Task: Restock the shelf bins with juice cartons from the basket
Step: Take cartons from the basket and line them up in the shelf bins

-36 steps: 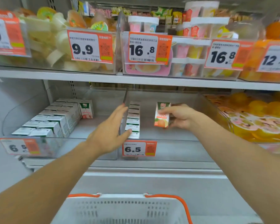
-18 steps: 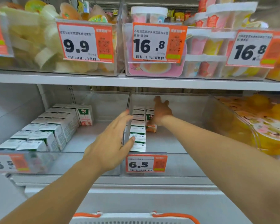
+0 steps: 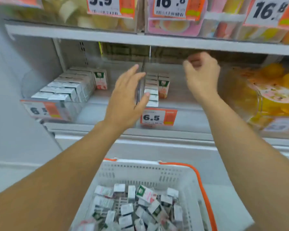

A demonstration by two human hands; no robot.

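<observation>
Fingers: right hand (image 3: 201,75) loosely curled, empty; left hand (image 3: 126,99) spread, steadying bin divider (image 3: 141,84). Basket cartons (image 3: 132,209) at 6 o'clock, right hand freer.

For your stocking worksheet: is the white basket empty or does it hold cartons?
Holds cartons. The white basket has many juice cartons jumbled loosely inside.

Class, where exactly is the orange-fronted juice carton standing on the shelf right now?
In the head view, the orange-fronted carton stands upright in the middle bin, right of the carton row, behind the 6.5 price tag.
</observation>
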